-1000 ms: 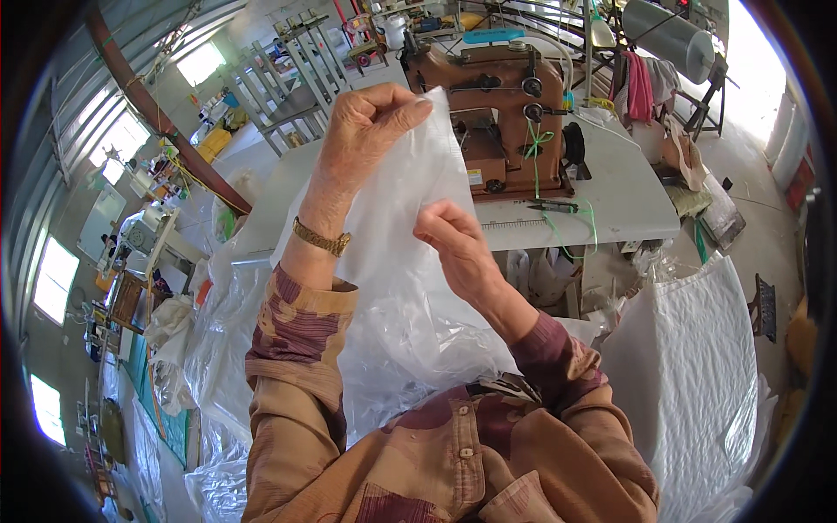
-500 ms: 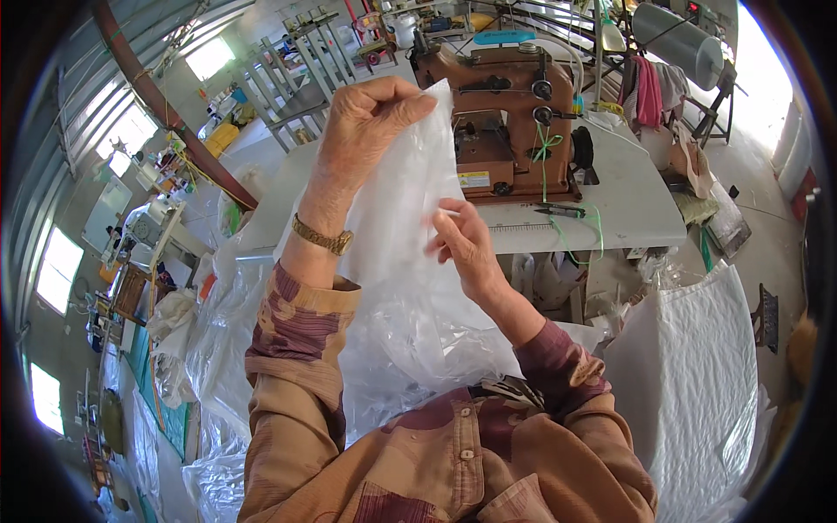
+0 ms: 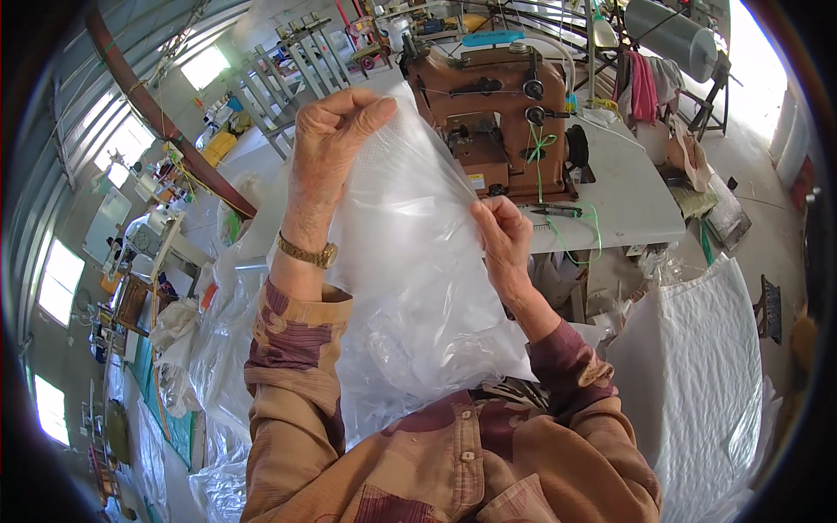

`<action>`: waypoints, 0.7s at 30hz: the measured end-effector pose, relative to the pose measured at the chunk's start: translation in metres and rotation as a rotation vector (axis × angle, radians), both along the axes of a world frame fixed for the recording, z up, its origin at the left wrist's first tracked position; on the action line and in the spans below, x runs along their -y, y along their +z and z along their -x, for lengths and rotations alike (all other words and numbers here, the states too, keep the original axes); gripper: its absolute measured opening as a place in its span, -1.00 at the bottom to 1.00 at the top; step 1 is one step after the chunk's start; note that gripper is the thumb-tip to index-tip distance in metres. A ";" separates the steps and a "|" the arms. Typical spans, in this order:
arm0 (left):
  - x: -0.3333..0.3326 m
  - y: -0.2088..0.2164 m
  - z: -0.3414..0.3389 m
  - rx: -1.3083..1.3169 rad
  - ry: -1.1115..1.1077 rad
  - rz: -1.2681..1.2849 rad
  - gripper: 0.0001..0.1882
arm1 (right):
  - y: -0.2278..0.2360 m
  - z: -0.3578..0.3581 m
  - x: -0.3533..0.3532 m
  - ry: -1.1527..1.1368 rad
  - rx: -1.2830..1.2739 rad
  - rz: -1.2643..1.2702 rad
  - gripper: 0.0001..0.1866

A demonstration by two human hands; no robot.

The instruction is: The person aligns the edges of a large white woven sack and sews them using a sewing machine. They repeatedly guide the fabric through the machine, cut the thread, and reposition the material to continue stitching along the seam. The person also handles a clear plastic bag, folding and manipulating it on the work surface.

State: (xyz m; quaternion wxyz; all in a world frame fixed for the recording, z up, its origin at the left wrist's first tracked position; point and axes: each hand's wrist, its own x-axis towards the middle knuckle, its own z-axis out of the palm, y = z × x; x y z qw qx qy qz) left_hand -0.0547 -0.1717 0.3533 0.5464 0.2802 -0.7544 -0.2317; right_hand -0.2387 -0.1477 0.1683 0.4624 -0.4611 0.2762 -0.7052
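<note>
A translucent plastic sheet (image 3: 410, 253), perhaps a bag or liner, hangs in front of me and spreads over my lap. My left hand (image 3: 336, 144) pinches its top corner between thumb and fingers, held high. Lower down, my right hand (image 3: 504, 240) grips the sheet's right edge, and the film is stretched between the two hands. Just beyond stands a brown sewing machine (image 3: 514, 122) on a pale table (image 3: 628, 209). Green thread (image 3: 540, 148) is tied at its front, and a pair of dark thread snips (image 3: 558, 210) lies on the tabletop.
A quilted white bag or sheet (image 3: 697, 357) drapes at my right. Crumpled clear plastic (image 3: 222, 349) heaps at my left. Behind the table, a metal frame (image 3: 288, 87) stands left, and a large grey roll (image 3: 671, 39) sits at the back right. A brown post (image 3: 166, 122) slants at far left.
My right hand, blurred and with loose fingers before, has moved right and closed on the sheet's edge. My left hand has shifted left with the corner, spreading the film wider.
</note>
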 end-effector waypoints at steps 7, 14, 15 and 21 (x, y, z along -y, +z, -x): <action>-0.030 0.000 0.014 0.031 0.119 0.044 -0.83 | 0.009 0.023 0.019 -0.033 -0.133 0.117 -0.59; -0.039 -0.009 0.038 -0.060 0.067 -0.016 -0.87 | 0.092 0.011 0.013 0.176 -0.081 0.425 -0.56; -0.037 -0.011 0.040 -0.076 0.060 -0.034 -0.88 | 0.094 0.009 0.014 0.303 -0.123 0.347 -0.60; -0.008 -0.033 0.020 0.009 0.056 -0.128 -0.89 | 0.071 0.001 -0.002 -0.101 -0.442 0.306 -0.75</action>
